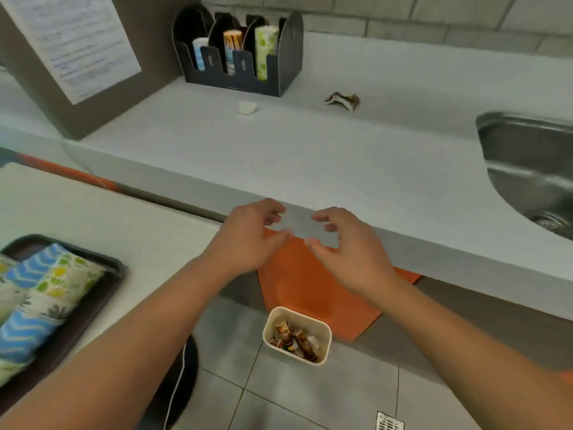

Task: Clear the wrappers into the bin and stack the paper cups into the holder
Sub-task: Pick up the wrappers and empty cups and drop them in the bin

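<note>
Hovering above the floor, both hands were empty: the left hand and right hand hung side by side at the counter's front edge, fingers loosely curled around nothing. Below them the bin already held brown wrappers. Farther back, a crumpled wrapper and a white scrap lay on the counter near the black holder. Reaching that far risked a light scrap sliding away or missing the small bin when dropped.
</note>
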Available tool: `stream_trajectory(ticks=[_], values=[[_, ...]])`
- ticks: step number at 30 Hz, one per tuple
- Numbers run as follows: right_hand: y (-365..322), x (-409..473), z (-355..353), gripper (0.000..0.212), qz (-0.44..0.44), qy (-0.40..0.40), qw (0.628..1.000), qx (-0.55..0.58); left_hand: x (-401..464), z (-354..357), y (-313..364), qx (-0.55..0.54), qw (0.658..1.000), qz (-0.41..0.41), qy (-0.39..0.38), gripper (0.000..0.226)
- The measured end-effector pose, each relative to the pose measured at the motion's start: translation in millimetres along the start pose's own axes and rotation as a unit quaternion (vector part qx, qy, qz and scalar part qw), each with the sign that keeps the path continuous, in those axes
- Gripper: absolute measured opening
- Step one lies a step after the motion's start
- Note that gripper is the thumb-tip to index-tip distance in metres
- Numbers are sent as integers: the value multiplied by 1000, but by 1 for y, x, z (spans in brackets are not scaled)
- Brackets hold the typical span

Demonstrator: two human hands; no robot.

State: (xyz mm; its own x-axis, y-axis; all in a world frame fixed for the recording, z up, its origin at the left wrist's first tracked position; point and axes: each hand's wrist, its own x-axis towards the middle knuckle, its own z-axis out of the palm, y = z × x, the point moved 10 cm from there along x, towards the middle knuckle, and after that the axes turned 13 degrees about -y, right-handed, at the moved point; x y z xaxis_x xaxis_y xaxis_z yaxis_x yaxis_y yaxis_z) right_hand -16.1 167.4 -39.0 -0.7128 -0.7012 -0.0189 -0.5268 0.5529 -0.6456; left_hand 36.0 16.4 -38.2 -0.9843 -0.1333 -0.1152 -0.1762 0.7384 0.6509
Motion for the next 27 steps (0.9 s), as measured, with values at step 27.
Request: stream_trajectory(ticks=[27], values=[[64, 295, -89, 43, 126, 86, 987, -55, 313, -143, -111, 156, 983, -96, -12, 54]])
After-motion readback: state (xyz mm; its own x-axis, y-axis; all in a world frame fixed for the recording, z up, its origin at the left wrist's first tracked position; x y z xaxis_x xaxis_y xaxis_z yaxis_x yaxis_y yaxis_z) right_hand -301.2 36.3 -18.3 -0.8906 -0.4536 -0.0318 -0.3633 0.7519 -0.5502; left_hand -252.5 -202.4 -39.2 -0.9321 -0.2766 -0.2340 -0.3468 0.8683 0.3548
